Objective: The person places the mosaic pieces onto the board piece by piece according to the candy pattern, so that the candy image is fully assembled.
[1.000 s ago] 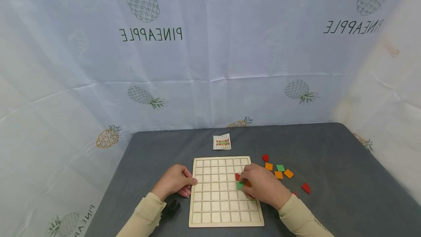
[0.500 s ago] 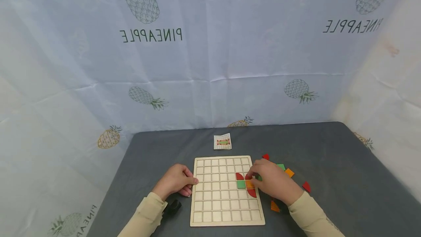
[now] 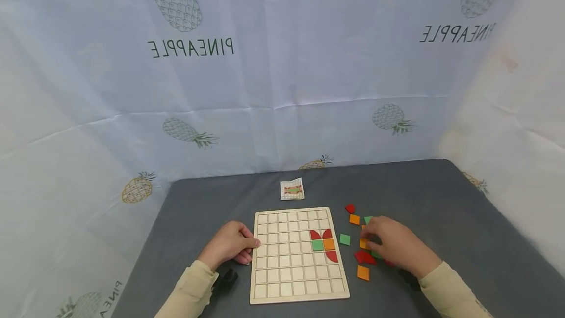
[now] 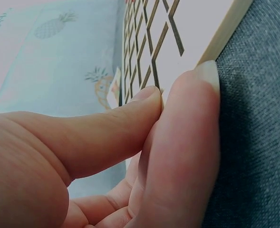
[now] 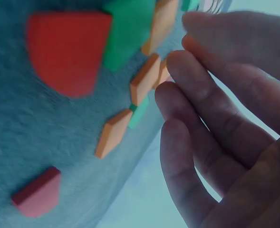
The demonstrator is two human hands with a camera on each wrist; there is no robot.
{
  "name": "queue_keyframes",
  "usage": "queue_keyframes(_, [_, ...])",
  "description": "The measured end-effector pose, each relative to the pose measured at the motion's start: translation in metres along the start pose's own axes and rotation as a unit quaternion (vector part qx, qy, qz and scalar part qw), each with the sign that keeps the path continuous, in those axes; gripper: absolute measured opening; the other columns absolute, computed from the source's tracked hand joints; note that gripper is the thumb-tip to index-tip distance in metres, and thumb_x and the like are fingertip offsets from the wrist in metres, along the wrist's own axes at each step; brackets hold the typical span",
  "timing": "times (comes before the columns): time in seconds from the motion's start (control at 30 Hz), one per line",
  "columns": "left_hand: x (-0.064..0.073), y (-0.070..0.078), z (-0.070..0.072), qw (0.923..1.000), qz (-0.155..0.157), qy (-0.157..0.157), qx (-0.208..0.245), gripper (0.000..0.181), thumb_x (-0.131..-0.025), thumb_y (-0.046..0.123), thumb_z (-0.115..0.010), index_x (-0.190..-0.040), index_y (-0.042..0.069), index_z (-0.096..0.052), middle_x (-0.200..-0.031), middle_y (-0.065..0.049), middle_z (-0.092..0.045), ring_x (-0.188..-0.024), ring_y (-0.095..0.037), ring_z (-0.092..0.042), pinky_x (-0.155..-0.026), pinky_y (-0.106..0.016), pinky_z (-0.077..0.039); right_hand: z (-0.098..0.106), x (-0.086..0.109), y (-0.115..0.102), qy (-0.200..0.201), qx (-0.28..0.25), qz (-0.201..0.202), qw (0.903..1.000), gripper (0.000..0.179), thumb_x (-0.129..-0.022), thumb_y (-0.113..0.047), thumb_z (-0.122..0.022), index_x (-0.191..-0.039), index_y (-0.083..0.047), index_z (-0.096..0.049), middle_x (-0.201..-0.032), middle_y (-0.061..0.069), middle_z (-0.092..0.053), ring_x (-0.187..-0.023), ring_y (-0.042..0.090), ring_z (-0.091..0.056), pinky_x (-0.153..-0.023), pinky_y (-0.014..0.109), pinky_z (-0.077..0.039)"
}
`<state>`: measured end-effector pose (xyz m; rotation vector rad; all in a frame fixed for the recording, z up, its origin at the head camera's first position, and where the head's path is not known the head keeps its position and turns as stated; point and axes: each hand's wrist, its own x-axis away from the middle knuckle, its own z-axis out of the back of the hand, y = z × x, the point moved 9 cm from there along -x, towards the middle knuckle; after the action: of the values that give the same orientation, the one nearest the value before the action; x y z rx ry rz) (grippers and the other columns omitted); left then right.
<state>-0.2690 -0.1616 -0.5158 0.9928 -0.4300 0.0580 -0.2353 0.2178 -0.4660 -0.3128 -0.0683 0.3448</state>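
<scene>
A wooden grid board [image 3: 282, 289] lies on the dark cloth. My left hand [image 3: 230, 243] grips its left edge; the left wrist view shows the thumb on top and a finger against the side. Toward the board's right side sit a green square [image 3: 317, 245], an orange square [image 3: 328, 244] and three red quarter-circles [image 3: 332, 256], two above the squares and one below the orange. My right hand [image 3: 397, 243] hovers over the loose pieces right of the board. In the right wrist view its fingers are loosely bent, with nothing between them and a red quarter-circle [image 5: 68, 52] lying nearby.
Loose orange squares [image 3: 363, 273], red pieces [image 3: 365, 258] and green pieces [image 3: 345, 239] lie scattered right of the board. A small pattern card [image 3: 292, 189] lies behind it. Pineapple-print cloth [image 3: 265, 72] hangs around the table's back and sides.
My right hand has left the board and moved right over the loose pieces, uncovering the coloured pieces on the grid. The left hand stays at the board's edge.
</scene>
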Motion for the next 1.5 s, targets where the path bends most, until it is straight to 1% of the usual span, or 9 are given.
queue_keyframes(0.13, [0.001,-0.001,0.002,1.0000,-0.001,0.004,-0.001,0.028,-0.091,0.016,-0.089,-0.100,0.001,-0.066,-0.077,-0.013,-0.069,-0.058,-0.016,-0.073,-0.056,-0.035,-0.066,-0.007,0.003,-0.005,-0.017,-0.003,0.009,0.9998,0.015,-0.087,-0.026,-0.092,-0.097,-0.030,-0.081,-0.097,-0.018,-0.066,-0.092,0.008,-0.062,-0.082,0.035,-0.063])
queue_keyframes(0.37, [0.001,-0.001,-0.001,1.0000,-0.005,-0.008,0.003,0.029,-0.092,0.017,-0.089,-0.100,0.001,-0.067,-0.078,-0.013,-0.070,-0.060,-0.016,-0.074,-0.058,-0.035,-0.067,-0.014,0.007,-0.014,-0.025,-0.008,0.047,0.9985,0.019,-0.084,-0.028,-0.095,-0.097,-0.031,-0.082,-0.096,-0.020,-0.062,-0.089,0.004,-0.056,-0.074,0.031,-0.058])
queue_keyframes(0.53, [0.001,0.000,0.000,1.0000,-0.005,-0.004,-0.003,0.028,-0.092,0.017,-0.088,-0.100,0.001,-0.067,-0.078,-0.013,-0.070,-0.060,-0.016,-0.074,-0.057,-0.035,-0.067,-0.016,0.006,-0.015,-0.020,-0.007,0.052,0.9984,0.018,-0.085,-0.031,-0.094,-0.098,-0.032,-0.082,-0.095,-0.021,-0.061,-0.087,0.001,-0.055,-0.073,0.030,-0.057])
queue_keyframes(0.73, [0.001,0.000,0.001,0.9999,-0.003,-0.001,-0.010,0.027,-0.092,0.017,-0.088,-0.099,0.002,-0.067,-0.079,-0.013,-0.070,-0.060,-0.016,-0.074,-0.057,-0.035,-0.067,-0.017,0.004,-0.016,-0.021,-0.016,0.056,0.9981,0.017,-0.085,-0.034,-0.094,-0.098,-0.032,-0.082,-0.094,-0.021,-0.059,-0.085,0.000,-0.051,-0.069,0.027,-0.053])
queue_keyframes(0.93, [0.001,0.000,0.001,0.9999,-0.002,0.003,-0.011,0.028,-0.091,0.017,-0.089,-0.100,0.002,-0.067,-0.078,-0.013,-0.070,-0.059,-0.016,-0.074,-0.057,-0.035,-0.067,-0.019,0.004,-0.018,-0.018,-0.024,0.066,0.9974,0.019,-0.083,-0.032,-0.095,-0.097,-0.032,-0.082,-0.093,-0.020,-0.056,-0.084,0.000,-0.046,-0.067,0.025,-0.048])
queue_keyframes(1.1, [0.000,0.000,0.001,1.0000,-0.003,0.004,-0.008,0.028,-0.091,0.017,-0.089,-0.100,0.002,-0.067,-0.078,-0.012,-0.071,-0.059,-0.016,-0.074,-0.057,-0.035,-0.067,-0.020,0.000,-0.019,-0.020,-0.028,0.071,0.9969,0.016,-0.085,-0.032,-0.094,-0.092,-0.034,-0.080,-0.092,-0.020,-0.055,-0.081,-0.003,-0.047,-0.065,0.023,-0.048])
queue_keyframes(1.23, [0.000,0.001,0.001,1.0000,-0.006,0.004,-0.007,0.028,-0.091,0.016,-0.089,-0.100,0.002,-0.067,-0.077,-0.012,-0.070,-0.058,-0.016,-0.073,-0.057,-0.035,-0.067,-0.018,-0.005,-0.029,-0.012,-0.031,0.086,0.9957,0.015,-0.086,-0.032,-0.094,-0.092,-0.033,-0.080,-0.091,-0.019,-0.056,-0.081,-0.002,-0.048,-0.064,0.020,-0.048])
queue_keyframes(1.37, [0.001,0.002,0.001,0.9999,-0.010,0.003,-0.006,0.027,-0.092,0.015,-0.088,-0.100,0.002,-0.067,-0.076,-0.012,-0.069,-0.058,-0.016,-0.073,-0.057,-0.035,-0.067,-0.014,-0.010,-0.050,-0.001,-0.031,0.106,0.9939,0.016,-0.085,-0.031,-0.095,-0.093,-0.028,-0.082,-0.092,-0.017,-0.058,-0.081,-0.001,-0.047,-0.065,0.020,-0.049])
queue_keyframes(1.5, [0.001,0.002,0.000,0.9999,-0.008,0.005,-0.008,0.026,-0.092,0.015,-0.088,-0.099,0.002,-0.067,-0.076,-0.012,-0.069,-0.058,-0.016,-0.073,-0.056,-0.035,-0.066,-0.016,-0.017,-0.070,0.001,-0.036,0.118,0.9923,0.016,-0.085,-0.031,-0.095,-0.092,-0.025,-0.081,-0.093,-0.014,-0.058,-0.078,-0.002,-0.047,-0.063,0.019,-0.048])
